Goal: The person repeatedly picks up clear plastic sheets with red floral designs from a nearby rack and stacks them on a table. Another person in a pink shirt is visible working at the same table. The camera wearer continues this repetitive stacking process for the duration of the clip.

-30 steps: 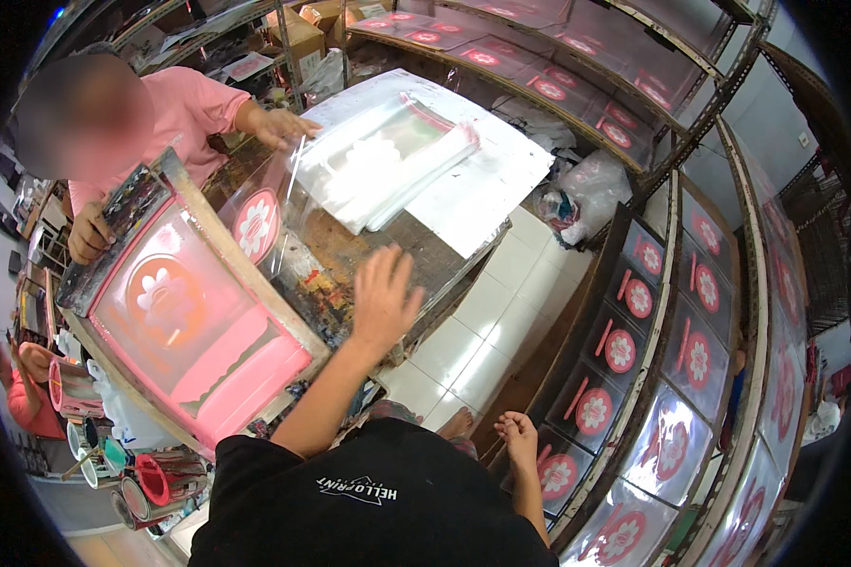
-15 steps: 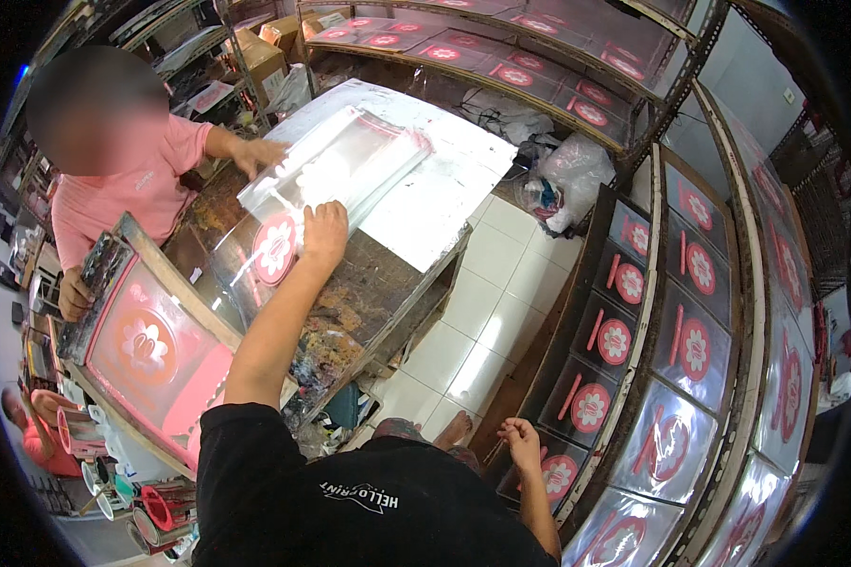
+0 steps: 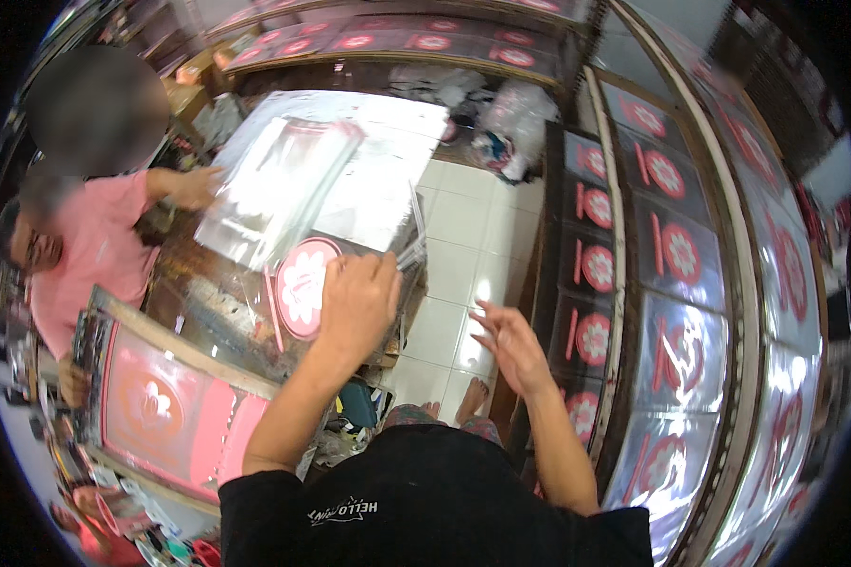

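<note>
My left hand [image 3: 361, 295] is closed on the edge of a clear plastic bag [image 3: 301, 288], which bears a pink round flower print and a pink bar. The bag hangs over the stained work table [image 3: 194, 304]. Past it, a stack of clear plastic bags [image 3: 265, 194] lies on a white board [image 3: 397, 128]. My right hand [image 3: 512, 348] is raised over the floor to the right of the table, its fingers apart and nothing in them. Left of my left forearm is a wooden-framed printing screen [image 3: 175, 406] with pink ink on its mesh.
Racks on my right [image 3: 622, 246] hold several rows of printed plastic bags, and another rack [image 3: 369, 55] stands behind the table. A co-worker in a pink shirt [image 3: 95, 250] reaches to the stack. A plastic sack [image 3: 520, 123] sits on the tiled floor [image 3: 449, 246].
My left hand has drawn the printed bag to the right, away from the stack and screen. My right hand has risen toward it, fingers spreading. The head view has shifted.
</note>
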### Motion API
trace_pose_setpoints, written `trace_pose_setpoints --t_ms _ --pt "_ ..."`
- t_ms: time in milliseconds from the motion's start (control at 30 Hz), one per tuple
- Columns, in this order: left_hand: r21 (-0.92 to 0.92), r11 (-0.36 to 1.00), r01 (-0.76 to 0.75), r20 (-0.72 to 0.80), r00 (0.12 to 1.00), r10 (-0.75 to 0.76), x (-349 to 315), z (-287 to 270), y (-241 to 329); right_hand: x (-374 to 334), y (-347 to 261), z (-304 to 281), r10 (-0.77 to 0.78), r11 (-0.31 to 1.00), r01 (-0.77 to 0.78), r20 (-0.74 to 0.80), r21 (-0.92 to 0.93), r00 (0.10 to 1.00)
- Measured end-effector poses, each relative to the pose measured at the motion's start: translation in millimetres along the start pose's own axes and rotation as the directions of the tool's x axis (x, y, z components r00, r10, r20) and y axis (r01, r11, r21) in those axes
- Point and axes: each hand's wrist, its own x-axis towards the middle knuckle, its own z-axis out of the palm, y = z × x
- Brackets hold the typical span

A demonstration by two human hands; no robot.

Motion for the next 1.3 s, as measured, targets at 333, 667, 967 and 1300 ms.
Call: trace_pose_setpoints --t_ms 333,667,967,1300 --pt "-0.312 0.879 -0.36 0.048 0.918 0.393 -51 39 100 -35 -48 0 -0.042 0.885 0.038 0.001 -0.464 0.999" --pt "-0.726 0.542 -0.424 0.057 0.748 0.662 -100 40 183 -216 -62 -14 -0.166 0.812 -0.22 -0.576 -0.54 0.8" --pt "-0.765 0.572 -0.298 0.138 0.791 0.596 -121 74 176 -468 -135 -41 -0.156 0.802 -0.499 -0.921 -0.329 0.356" --pt "-0.642 0.766 -0.04 0.556 0.663 0.501 -228 153 159 -694 -124 -66 -0.225 0.682 -0.725 -0.971 -0.1 -0.077"
